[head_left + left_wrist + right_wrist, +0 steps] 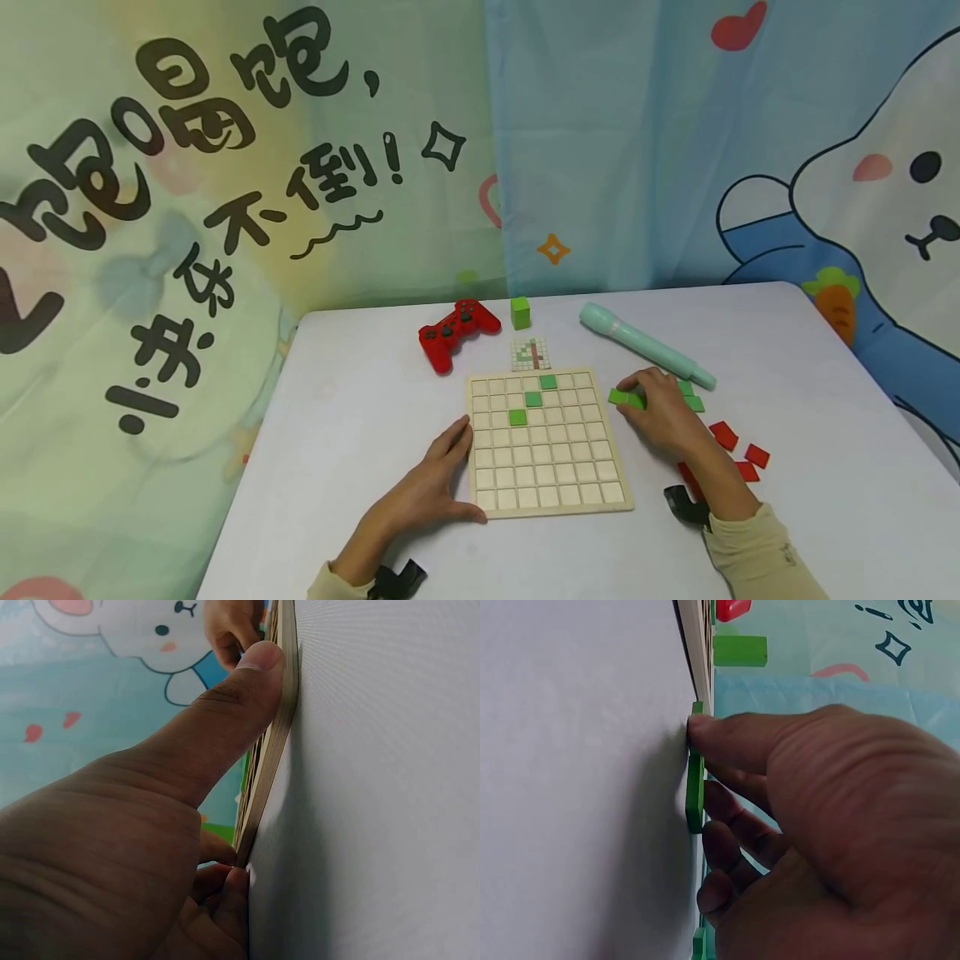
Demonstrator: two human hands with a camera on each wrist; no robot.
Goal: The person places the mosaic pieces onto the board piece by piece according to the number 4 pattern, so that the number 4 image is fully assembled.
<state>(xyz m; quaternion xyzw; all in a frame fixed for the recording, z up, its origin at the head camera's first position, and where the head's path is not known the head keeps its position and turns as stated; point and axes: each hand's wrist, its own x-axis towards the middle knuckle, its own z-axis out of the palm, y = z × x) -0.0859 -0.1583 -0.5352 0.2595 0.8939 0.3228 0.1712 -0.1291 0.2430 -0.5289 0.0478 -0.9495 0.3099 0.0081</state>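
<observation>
A pale wooden grid board (558,512) lies flat, with three green tiles in a diagonal on its squares, among them a middle one (533,399). My left hand (431,467) is at the board's left side, its thumb by the near corner and its fingertips farther up the edge; the left wrist view has the thumb (232,690) against the rim. Just right of the board, my right hand (667,417) pinches a green tile (694,795) between thumb and fingers. A second green tile (617,397) adjoins it on the board side.
Behind the board lie a small pattern card (530,354), a green block (520,312) and a red game controller (457,333). A mint microphone-shaped object (645,346) lies back right. More green tiles (694,403) and several red tiles (757,455) are scattered around my right forearm.
</observation>
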